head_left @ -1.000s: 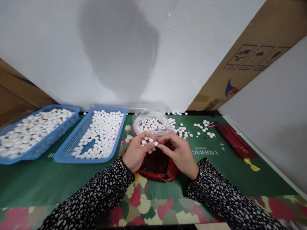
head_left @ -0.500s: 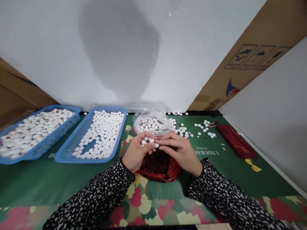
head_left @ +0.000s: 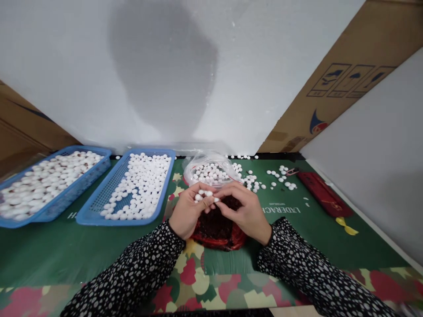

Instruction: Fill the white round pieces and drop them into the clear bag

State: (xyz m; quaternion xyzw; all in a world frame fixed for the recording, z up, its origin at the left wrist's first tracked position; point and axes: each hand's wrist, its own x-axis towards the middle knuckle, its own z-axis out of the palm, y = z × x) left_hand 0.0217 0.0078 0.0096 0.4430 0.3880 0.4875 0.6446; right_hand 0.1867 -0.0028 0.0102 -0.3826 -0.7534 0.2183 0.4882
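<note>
Several small white balls [head_left: 204,193] rest in the curled fingers of my left hand [head_left: 188,211]. My right hand [head_left: 248,212] meets it at the fingertips, its thumb and forefinger pinched on one white ball [head_left: 216,200] beside my left thumb. Below both hands lies a red plastic bag [head_left: 237,237] holding a dark, sticky-looking mass [head_left: 214,223]. Just behind the hands, a clear plastic bag [head_left: 211,159] lies open with many white balls inside. The fingers partly hide the dark mass.
Two blue baskets [head_left: 86,215] [head_left: 53,211] of white balls stand on the left. Loose white balls [head_left: 250,181] lie right of the clear bag. Farther right are a red pouch [head_left: 325,193] and a yellow ribbon [head_left: 346,226]. A white panel [head_left: 244,88] rises behind the green table [head_left: 132,246].
My right hand has shifted slightly left, and its fingers have bent into a tighter pinch at my left fingertips. My left hand has hardly moved.
</note>
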